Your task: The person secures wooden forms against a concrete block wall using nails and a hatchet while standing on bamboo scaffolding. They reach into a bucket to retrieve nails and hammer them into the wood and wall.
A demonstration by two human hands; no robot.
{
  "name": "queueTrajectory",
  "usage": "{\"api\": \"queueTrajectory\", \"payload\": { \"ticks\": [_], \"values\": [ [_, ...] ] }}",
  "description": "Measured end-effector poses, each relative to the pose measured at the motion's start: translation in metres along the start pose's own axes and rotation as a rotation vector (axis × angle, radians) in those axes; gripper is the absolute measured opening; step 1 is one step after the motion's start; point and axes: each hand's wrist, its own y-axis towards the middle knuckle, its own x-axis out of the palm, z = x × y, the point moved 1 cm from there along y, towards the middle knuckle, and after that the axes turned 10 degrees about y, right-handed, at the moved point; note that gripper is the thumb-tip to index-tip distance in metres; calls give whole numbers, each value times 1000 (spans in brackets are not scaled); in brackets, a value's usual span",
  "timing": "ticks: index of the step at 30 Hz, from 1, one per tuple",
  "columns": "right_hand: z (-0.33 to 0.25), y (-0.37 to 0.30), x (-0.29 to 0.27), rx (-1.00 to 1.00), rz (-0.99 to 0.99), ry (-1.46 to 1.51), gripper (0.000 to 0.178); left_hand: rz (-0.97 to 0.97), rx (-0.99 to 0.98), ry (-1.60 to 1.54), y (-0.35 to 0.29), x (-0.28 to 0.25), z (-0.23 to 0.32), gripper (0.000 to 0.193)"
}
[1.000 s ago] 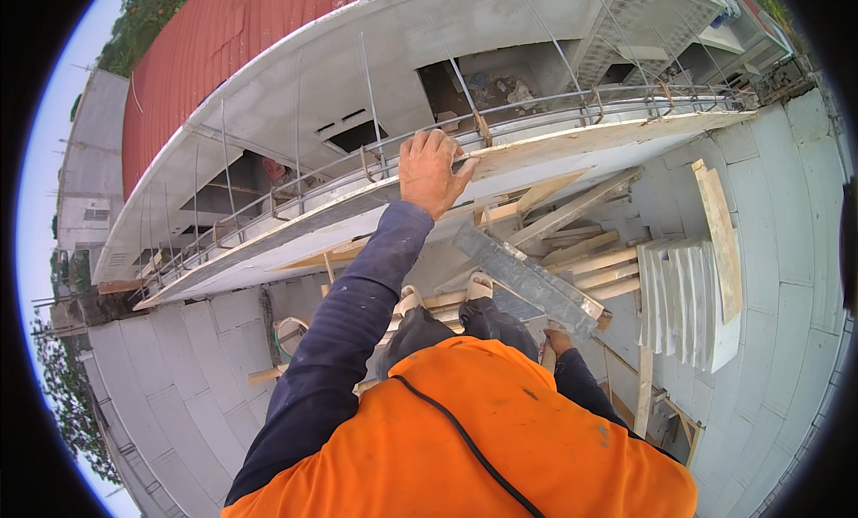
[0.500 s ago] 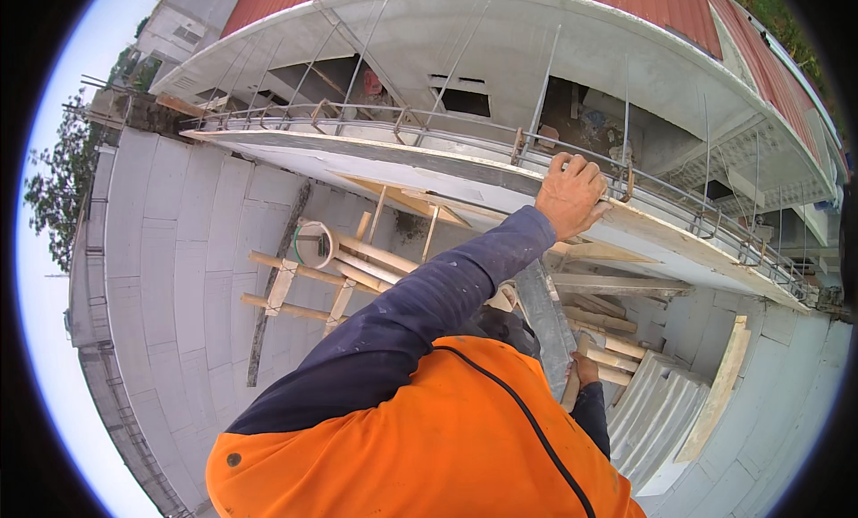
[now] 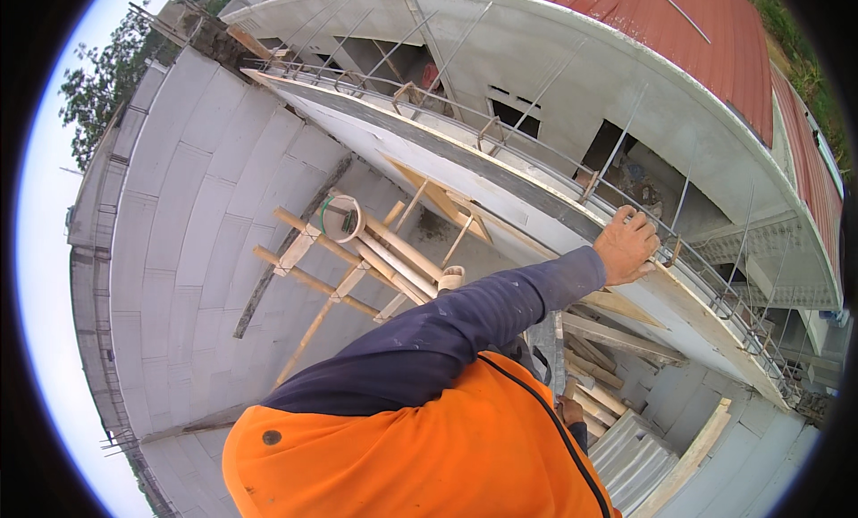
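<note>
My left arm, in a dark blue sleeve, stretches up and across to the right. My left hand [image 3: 627, 245] is closed, fingers curled over the top edge of a long formwork board [image 3: 710, 330]. Just beyond its knuckles run steel reinforcing bars with bent stirrups [image 3: 677, 252]. Low at the right, beside my orange vest [image 3: 402, 455], my right hand [image 3: 569, 411] shows only in part. It is close to a narrow grey board [image 3: 544, 335] and some timbers; the vest hides most of its fingers, so its grip is unclear.
Below at left stands a pole scaffold [image 3: 304, 245] with a white bucket [image 3: 341, 218] on it. Grey block walls [image 3: 188, 223] enclose the space. Stacked grey sheets [image 3: 630, 460] and a leaning plank [image 3: 684, 464] lie lower right. Thin upright rods [image 3: 626, 134] rise past the board.
The view has tilted and swung, so the board now slopes down to the right. My left hand appears farther right and lower, still on the board's edge. My right hand shows lower down.
</note>
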Motion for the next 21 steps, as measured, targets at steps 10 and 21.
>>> {"api": "queueTrajectory", "payload": {
  "ticks": [10,21],
  "values": [
    [34,12,-6,11,51,15,25,-12,4,-15,-5,5,-4,46],
    [-2,32,-22,78,77,-30,25,63,-69,-90,-25,-31,-28,41]
  ]
}}
